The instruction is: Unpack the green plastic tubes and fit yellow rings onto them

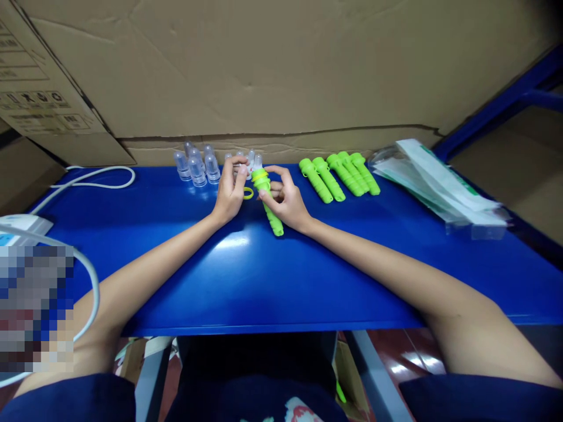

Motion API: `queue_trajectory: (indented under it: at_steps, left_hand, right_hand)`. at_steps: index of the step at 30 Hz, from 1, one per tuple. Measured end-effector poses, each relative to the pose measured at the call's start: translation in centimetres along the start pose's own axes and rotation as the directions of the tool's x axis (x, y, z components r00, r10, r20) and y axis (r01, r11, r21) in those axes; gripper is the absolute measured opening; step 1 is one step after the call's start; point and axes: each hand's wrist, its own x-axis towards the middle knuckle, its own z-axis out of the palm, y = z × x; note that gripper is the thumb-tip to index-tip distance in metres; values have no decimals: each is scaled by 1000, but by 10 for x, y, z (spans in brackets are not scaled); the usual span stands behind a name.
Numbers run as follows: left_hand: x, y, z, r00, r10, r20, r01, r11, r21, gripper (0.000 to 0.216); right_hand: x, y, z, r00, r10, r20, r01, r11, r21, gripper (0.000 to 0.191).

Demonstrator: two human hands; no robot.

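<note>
My right hand (288,202) is wrapped round a bright green ribbed handle (271,212), tilted with its lower end toward me. At its top sits a yellow ring (260,174) and a clear cap. My left hand (229,190) pinches at that top end, fingers curled. A second small yellow ring (248,193) lies on the blue table (246,275) between my hands. Both hands meet near the table's far middle.
Several clear plastic caps (197,164) stand at the back left. Several green handles (338,176) lie in a row to the right, then a stack of clear plastic bags (435,181). A white cable (94,176) runs at left. Cardboard boxes (272,70) wall the back.
</note>
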Motion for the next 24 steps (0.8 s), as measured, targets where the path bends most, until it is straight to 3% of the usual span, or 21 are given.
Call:
queue_trajectory:
  at_steps: [7,15,19,24]
  left_hand:
    - [2,-1,4,995,26,93,-28,999,28,53]
    - [2,-3,3,996,59,68,-62,997,44,56]
    - [3,-3,1,997,35,64,-38,998,56,52]
    - [4,-2,1,999,22,45,-23,999,35,50]
  right_hand:
    - [3,6,3,997,55,-62,-45,989,140,70]
    - [2,8,-4,995,85,45,-91,986,139,64]
    - [4,10,-4,992,79,104,-95,981,167,76]
    - [4,9,-2,992,77,103,-92,985,147,72]
